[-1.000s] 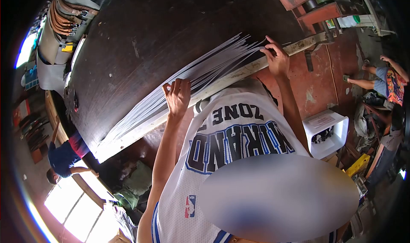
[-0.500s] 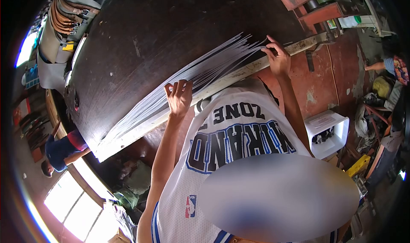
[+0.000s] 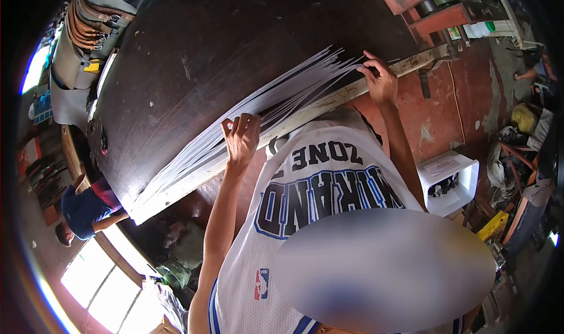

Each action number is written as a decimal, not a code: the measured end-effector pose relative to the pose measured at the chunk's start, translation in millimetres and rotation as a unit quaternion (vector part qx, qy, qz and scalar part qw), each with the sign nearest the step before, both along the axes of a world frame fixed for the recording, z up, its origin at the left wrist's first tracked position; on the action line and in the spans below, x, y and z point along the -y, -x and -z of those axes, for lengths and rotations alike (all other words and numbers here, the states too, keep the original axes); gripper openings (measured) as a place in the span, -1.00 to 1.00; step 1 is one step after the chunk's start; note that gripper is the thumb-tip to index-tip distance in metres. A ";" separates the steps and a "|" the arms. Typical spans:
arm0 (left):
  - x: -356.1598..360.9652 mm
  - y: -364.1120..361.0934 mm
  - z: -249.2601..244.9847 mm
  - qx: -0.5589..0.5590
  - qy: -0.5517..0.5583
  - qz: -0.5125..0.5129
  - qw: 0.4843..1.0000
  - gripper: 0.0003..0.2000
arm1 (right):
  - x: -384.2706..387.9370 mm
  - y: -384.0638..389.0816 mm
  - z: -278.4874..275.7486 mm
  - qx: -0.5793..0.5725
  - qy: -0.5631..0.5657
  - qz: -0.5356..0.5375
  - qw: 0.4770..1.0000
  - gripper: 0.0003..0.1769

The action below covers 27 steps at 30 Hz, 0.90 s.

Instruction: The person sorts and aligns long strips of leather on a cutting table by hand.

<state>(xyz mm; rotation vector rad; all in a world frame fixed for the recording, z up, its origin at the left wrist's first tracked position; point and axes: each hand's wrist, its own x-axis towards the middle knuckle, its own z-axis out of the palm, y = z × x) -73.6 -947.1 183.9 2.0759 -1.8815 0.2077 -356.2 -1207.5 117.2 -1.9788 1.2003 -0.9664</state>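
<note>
Long thin pale strips (image 3: 276,93) lie in a loose, fanned bundle along the near edge of a dark tabletop (image 3: 194,34). My left hand (image 3: 242,139) rests at the near side of the bundle's middle, its fingers bent over some strips. At the right end, where the strip tips spread apart, my right hand (image 3: 382,83) has its thumb and fingers curled at the tips of a few strips. The exact contact of its fingertips is too small to make out clearly.
Brown belts (image 3: 82,26) lie over a grey surface at upper left. A person in dark blue (image 3: 82,213) bends at far left. On the right stand a white bin (image 3: 464,187) and a red shelf (image 3: 437,26). Another person's arm (image 3: 527,74) shows at far right.
My left hand has shifted slightly left along the strips. My right hand has moved slightly left. The person at far right has moved partly out of sight.
</note>
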 end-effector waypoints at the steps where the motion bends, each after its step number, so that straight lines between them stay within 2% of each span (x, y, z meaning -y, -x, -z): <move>1: 0.1 0.3 -1.6 -0.002 -0.005 -0.001 1.000 -0.83 | 0.1 0.5 0.6 0.011 -0.011 -0.002 1.000 -0.78; 8: -0.1 -1.9 -1.4 0.010 -0.042 -0.003 0.999 -0.83 | -0.2 -1.4 -1.6 0.006 -0.019 0.002 1.000 -0.78; 11: -1.0 -3.8 -4.8 0.019 -0.058 -0.013 0.998 -0.84 | 0.8 -3.1 0.6 -0.001 0.027 0.002 1.000 -0.79; 19: -9.2 -8.3 -5.5 0.023 -0.050 -0.015 0.998 -0.87 | 1.1 -7.3 -5.6 -0.024 0.049 0.015 0.998 -0.87; 27: -11.1 -9.2 -4.2 0.031 -0.062 -0.016 0.997 -0.87 | -0.2 -10.5 -13.3 -0.064 0.041 0.020 0.997 -0.83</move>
